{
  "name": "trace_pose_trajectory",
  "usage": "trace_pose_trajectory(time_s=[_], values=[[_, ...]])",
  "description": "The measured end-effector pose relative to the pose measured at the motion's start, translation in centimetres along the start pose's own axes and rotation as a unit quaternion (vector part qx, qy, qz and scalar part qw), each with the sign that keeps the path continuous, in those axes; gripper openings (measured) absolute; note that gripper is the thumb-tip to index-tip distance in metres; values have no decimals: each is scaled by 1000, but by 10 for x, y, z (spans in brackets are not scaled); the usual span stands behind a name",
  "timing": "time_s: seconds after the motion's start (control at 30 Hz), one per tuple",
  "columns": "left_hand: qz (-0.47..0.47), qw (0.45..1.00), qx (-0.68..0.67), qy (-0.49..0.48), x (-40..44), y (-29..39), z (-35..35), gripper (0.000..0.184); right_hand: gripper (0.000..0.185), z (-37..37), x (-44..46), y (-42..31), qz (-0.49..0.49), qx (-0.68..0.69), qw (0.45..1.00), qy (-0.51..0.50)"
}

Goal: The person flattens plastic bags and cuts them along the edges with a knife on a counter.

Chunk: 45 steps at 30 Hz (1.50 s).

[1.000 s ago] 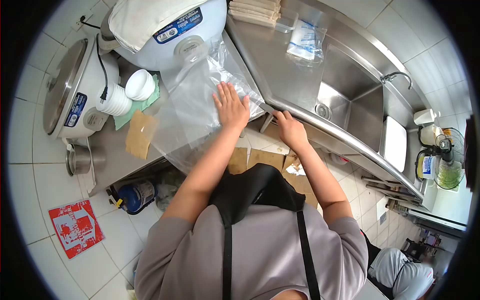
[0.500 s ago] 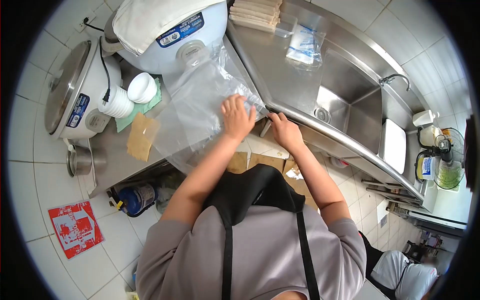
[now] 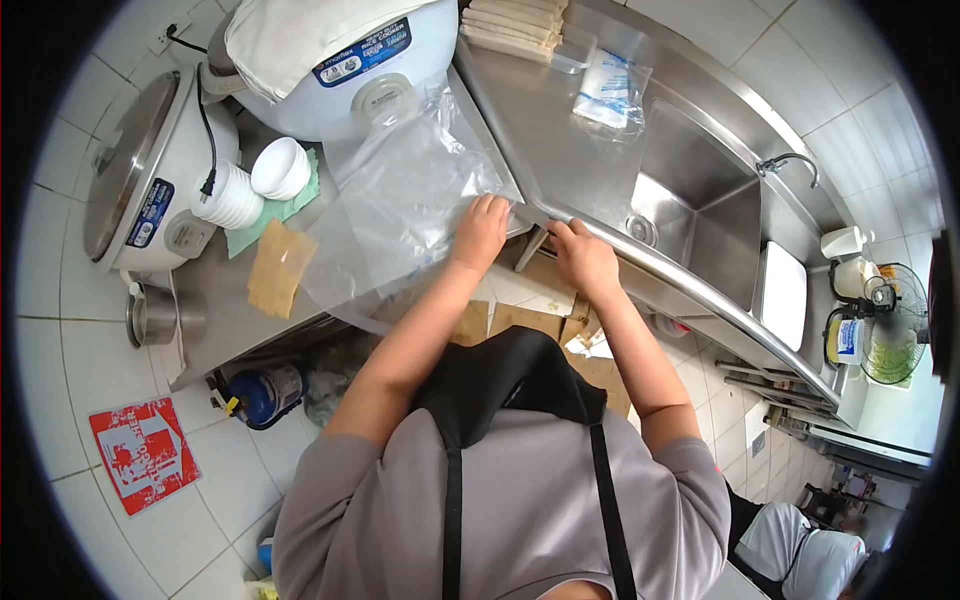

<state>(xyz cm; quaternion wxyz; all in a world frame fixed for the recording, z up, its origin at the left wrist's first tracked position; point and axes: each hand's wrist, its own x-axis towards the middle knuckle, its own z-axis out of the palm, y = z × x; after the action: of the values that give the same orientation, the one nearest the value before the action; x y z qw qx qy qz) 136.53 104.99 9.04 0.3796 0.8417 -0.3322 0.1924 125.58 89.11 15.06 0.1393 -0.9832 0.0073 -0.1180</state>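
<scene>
A large clear plastic bag is spread over the steel counter's edge, its near side hanging toward my body. My left hand is closed on the bag's right part, fingers bent over it. A narrow, gathered strip of the plastic runs from there to my right hand, whose fingers pinch its end beside the sink counter's front rail. The fingertips of both hands are partly hidden by their backs. Left of the bag lies a brown folded paper piece, touching or just under the plastic's edge.
Two rice cookers stand at the left and back. Stacked white bowls sit on a green cloth. At right are the sink, a packaged bundle and a fan. Another person is at lower right.
My left hand has gone from spread fingers on the bag to closed on it, slightly right and lower. My right hand has shifted a little right, still pinching the plastic.
</scene>
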Motion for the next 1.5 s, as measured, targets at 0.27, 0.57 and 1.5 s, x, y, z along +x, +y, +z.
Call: trace_pose_trajectory(time_s=[0.27, 0.57, 1.5], values=[[25, 998, -37, -33, 0, -1, -6, 3, 32, 19, 18, -11, -17, -33, 999, -6], [12, 995, -92, -24, 0, 3, -13, 4, 39, 27, 96, -18, -78, -34, 996, -9], [-355, 919, 169, 40, -38, -55, -198, 21, 47, -4, -5, -10, 39, 156, 987, 5]])
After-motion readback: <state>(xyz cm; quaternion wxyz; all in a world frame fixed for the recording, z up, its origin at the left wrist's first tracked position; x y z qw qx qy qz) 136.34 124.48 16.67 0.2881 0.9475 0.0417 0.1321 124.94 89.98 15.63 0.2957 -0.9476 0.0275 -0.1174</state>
